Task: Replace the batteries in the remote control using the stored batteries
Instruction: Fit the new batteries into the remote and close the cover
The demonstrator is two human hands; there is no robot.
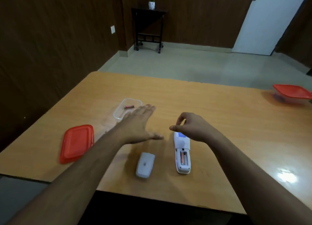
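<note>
Cover [145, 165] is lying off beside the remote [182, 154]; left hand [137, 125], spread flat, is reaching for the tub [118, 114] battery [129, 106]. Right hand [190, 126] is hovering, loosely curled, holding nothing. Best to match polarity when seating it.

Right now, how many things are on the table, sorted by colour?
Red: 2, the loose lid and the lidded box at the far right.
White: 2, the remote control and its battery cover.
Clear: 1, the open container.
Copper: 2, one battery in the container, one battery in the remote.
Total: 7
</note>
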